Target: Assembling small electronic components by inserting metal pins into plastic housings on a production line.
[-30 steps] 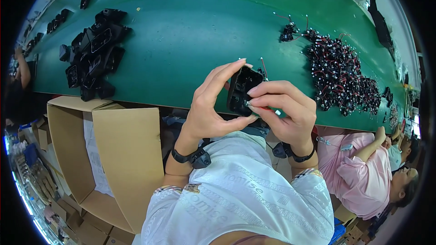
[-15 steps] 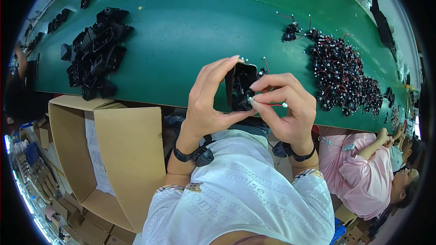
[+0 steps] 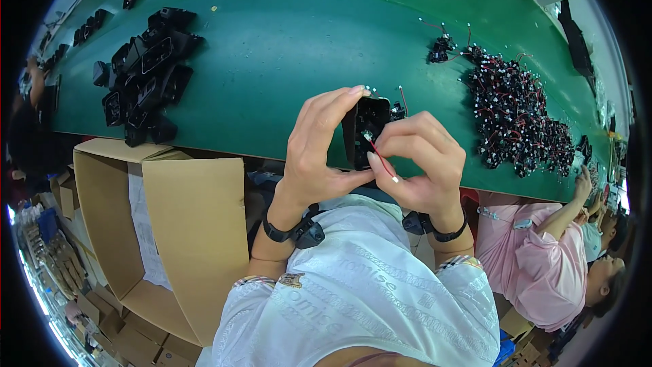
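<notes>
A black plastic housing [image 3: 350, 137] stands tilted at the table's front edge, its hollow side turned to the right. My left hand [image 3: 309, 146] is closed around it, fingertips at the top rim and thumb along the bottom. At the opening, my right hand [image 3: 428, 166] pinches a small part with a red wire [image 3: 385, 161] and white connectors; the fingers partly hide it. Just beyond my right fingers lies another small black part [image 3: 396, 110] with a red wire.
A heap of black housings [image 3: 155, 61] lies to the left on the green table [image 3: 292, 41]. Many small black wired parts [image 3: 519, 119] are piled right. Housings line the far side. A cardboard box [image 3: 197, 231] stands below the front edge; a co-worker in pink [image 3: 536, 251] sits right.
The red wire at my right fingers has swung from pointing right to slanting downward. My right fingers have curled in closer to the housing. The co-worker's hand has reached up onto the table.
</notes>
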The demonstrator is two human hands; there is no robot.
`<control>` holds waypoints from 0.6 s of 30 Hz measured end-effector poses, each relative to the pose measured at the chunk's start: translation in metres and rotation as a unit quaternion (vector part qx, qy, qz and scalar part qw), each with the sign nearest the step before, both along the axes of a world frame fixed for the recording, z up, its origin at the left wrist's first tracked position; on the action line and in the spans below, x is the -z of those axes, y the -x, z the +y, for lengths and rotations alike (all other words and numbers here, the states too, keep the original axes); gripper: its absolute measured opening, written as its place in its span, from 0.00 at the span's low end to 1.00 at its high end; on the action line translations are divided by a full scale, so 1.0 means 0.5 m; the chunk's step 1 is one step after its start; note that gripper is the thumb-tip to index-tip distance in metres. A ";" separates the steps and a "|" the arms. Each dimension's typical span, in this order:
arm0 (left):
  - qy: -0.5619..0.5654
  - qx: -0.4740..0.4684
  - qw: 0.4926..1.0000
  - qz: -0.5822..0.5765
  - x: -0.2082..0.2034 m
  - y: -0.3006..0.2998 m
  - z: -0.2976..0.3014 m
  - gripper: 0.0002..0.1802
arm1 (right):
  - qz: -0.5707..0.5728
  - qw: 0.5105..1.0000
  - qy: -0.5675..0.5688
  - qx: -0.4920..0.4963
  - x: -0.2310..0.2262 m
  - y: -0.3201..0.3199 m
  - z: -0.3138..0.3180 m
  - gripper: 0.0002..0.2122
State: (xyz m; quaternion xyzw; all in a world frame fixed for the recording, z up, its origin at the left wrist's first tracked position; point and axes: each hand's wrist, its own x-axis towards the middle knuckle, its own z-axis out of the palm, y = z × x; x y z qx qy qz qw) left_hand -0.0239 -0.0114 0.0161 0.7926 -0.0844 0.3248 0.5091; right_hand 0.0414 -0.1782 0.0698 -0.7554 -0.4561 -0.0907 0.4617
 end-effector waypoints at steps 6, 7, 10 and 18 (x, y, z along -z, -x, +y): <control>-0.038 -0.011 0.998 -0.057 0.010 -0.011 0.002 0.48 | 0.102 0.992 0.022 0.066 -0.005 0.015 0.005 0.10; -0.038 -0.010 0.998 -0.057 0.010 -0.012 0.003 0.48 | 0.103 0.992 0.021 0.067 -0.002 0.016 0.004 0.10; -0.068 -0.018 0.996 -0.063 0.011 -0.013 0.003 0.49 | 0.080 0.994 0.030 0.075 0.002 0.018 0.002 0.11; 0.002 -0.008 1.000 -0.029 0.002 -0.003 0.006 0.51 | 0.017 0.999 -0.028 0.003 0.009 0.016 -0.004 0.13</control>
